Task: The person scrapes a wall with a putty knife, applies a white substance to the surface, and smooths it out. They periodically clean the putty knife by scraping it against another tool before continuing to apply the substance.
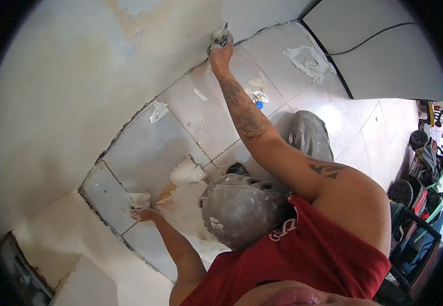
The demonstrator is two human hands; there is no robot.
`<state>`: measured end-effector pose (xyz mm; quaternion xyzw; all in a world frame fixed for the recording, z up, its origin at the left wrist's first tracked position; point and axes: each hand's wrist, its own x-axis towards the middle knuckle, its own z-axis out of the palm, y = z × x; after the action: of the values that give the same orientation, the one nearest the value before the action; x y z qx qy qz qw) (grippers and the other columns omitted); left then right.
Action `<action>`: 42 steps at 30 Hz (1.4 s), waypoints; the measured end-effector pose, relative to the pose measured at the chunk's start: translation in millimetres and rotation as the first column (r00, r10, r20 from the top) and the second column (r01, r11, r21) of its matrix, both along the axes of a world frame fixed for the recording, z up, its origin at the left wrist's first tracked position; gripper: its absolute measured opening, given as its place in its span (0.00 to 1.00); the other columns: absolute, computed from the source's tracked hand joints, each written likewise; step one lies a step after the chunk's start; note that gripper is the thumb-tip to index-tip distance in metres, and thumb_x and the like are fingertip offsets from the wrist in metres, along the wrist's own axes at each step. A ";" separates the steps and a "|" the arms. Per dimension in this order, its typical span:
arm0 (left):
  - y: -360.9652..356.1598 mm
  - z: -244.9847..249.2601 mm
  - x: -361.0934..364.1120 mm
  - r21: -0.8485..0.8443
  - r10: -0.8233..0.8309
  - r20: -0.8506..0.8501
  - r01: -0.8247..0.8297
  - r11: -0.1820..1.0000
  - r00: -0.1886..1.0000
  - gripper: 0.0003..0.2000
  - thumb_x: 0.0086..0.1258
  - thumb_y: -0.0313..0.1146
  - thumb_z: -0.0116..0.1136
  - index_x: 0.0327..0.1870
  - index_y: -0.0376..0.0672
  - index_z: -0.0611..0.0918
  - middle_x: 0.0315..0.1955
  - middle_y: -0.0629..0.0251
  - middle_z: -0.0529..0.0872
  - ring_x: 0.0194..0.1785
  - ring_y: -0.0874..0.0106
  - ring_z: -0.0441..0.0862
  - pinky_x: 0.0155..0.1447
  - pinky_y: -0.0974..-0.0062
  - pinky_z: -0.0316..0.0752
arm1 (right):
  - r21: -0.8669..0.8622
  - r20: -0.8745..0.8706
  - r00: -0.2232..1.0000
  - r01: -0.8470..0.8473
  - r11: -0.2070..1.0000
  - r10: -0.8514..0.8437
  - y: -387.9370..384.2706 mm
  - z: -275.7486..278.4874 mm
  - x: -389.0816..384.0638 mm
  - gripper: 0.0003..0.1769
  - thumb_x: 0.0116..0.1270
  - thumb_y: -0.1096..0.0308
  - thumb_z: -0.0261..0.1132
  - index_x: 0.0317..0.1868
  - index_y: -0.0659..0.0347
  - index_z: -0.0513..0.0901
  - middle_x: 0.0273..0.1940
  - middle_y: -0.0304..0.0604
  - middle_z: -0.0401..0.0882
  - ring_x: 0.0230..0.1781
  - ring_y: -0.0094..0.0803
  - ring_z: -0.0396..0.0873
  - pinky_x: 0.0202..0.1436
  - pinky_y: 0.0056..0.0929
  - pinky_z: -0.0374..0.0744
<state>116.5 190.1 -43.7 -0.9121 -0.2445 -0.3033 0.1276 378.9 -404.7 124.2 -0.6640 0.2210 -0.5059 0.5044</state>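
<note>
My right hand (pixel 220 50) is stretched far out to the foot of the patchy plastered wall (pixel 78 76). It is shut on a small putty knife (pixel 221 34) smeared with white filler, its blade pressed where the wall meets the tiled floor (pixel 145 148). My left hand (pixel 142 214) rests low on a floor tile, touching the edge of a white scrap (pixel 139 199). Whether it grips the scrap is too small to tell. A mound of white plaster (pixel 186 172) on an orange-brown board lies just right of that hand.
A dusty grey respirator (pixel 239 209) hangs over my red shirt. My knee in grey trousers (pixel 310 135) is on the tiles. White scraps (pixel 309 60) and a blue cap (pixel 259 105) litter the floor. A black cable (pixel 369 38) crosses a panel; tools (pixel 420 173) crowd the right.
</note>
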 end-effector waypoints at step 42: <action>35.0 -40.8 -4.6 0.016 -0.080 -0.061 0.081 0.997 0.995 0.13 0.70 0.33 0.43 0.42 0.29 0.74 0.38 0.50 0.77 0.42 0.56 0.75 0.45 0.63 0.70 | -0.006 -0.363 0.858 -0.392 0.920 0.363 236.3 116.1 -23.3 0.39 0.42 0.82 0.56 0.61 0.70 0.58 0.56 0.60 0.60 0.58 0.57 0.60 0.62 0.47 0.61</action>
<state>111.9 225.1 -84.4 -0.9287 -0.2009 -0.2827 0.1310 355.5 -168.4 240.3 -0.7942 0.1532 -0.2773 0.5185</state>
